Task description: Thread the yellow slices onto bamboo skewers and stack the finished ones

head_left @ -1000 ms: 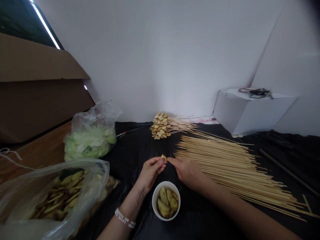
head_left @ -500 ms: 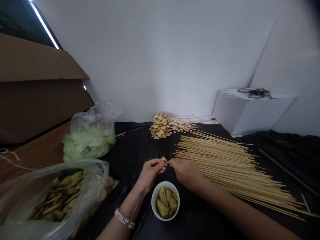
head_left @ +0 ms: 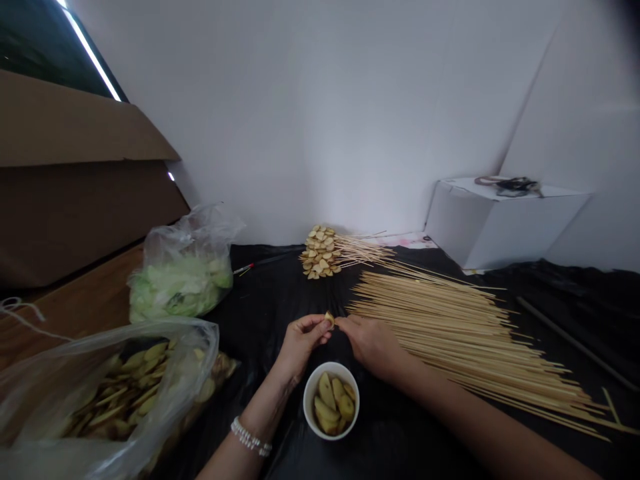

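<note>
Near the tabletop's front edge, a golden slice pinched in the left hand, right hand closed just beside it, white bowl just below, loose bamboo skewers rightward, bagged slices leftward.

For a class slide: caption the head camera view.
Left hand holds a yellow slice by the right hand, above a white bowl, beside bamboo skewers.

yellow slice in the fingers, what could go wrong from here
The small yellow slice pinched in the left hand could split or slip and fall towards the white bowl below. The loose bamboo skewers lie close to the right hand, so a careless wrist movement might scatter them.
</note>
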`<state>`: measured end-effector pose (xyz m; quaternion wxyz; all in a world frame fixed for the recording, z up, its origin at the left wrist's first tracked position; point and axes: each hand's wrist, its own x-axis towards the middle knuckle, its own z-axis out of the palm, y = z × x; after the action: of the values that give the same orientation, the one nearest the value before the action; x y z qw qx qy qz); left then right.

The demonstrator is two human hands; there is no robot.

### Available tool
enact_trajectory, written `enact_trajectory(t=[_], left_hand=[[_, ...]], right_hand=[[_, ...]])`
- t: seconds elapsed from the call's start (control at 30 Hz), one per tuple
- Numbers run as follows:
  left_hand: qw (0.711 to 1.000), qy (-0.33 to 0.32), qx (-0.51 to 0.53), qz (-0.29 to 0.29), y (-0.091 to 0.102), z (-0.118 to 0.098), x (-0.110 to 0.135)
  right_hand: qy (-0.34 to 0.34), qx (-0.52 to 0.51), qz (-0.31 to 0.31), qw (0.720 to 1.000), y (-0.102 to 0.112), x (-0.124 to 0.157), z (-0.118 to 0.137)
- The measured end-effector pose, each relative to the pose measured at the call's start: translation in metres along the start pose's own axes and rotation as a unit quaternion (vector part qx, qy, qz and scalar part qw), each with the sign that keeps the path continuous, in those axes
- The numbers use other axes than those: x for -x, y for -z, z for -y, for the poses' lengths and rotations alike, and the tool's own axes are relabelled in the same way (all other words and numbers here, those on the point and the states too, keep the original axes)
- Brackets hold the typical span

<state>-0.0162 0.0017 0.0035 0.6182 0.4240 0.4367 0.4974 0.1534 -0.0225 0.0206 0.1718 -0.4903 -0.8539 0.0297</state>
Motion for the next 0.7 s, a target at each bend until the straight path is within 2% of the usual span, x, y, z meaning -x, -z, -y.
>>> enact_trajectory(t=[0.33,0.7], left_hand=[[0.997,0.052,0.055,0.019,0.000,-0.005,0.002],[0.998,0.037,0.028,0.034,-0.002,0.003,0.002]], right_hand=[[0.016,-0.060,-0.040,0.997,-0.008,-0.001,-0.004],[0.013,-0.054,-0.057,0.997,-0.013,-0.001,-0.004]])
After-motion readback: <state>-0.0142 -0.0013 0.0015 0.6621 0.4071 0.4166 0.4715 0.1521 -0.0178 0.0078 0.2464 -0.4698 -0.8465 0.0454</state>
